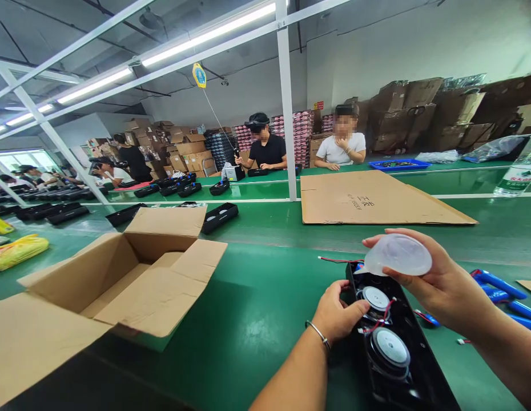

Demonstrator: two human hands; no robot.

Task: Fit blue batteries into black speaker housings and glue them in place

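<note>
A long black speaker housing (426, 371) lies open-side up on the green bench at the lower right. Inside it sit two round speaker drivers with pale backs, an upper driver (375, 298) and a lower driver (390, 346), with thin red and black wires. My left hand (334, 314) grips the housing's left wall, thumb over the rim beside the upper driver. Held in my right hand (447, 282) is a translucent white squeeze bottle (398, 255), tipped with its nozzle pointing down-left over the housing's far end. Whether the nozzle touches anything, I cannot tell.
Blue battery packs (499, 283) lie right of the housing. An open cardboard box (163, 291) stands left, and a flat cardboard sheet (368, 197) lies beyond. A water bottle (516, 177) is at far right. Co-workers sit across the bench; a white post (286, 114) rises mid-bench.
</note>
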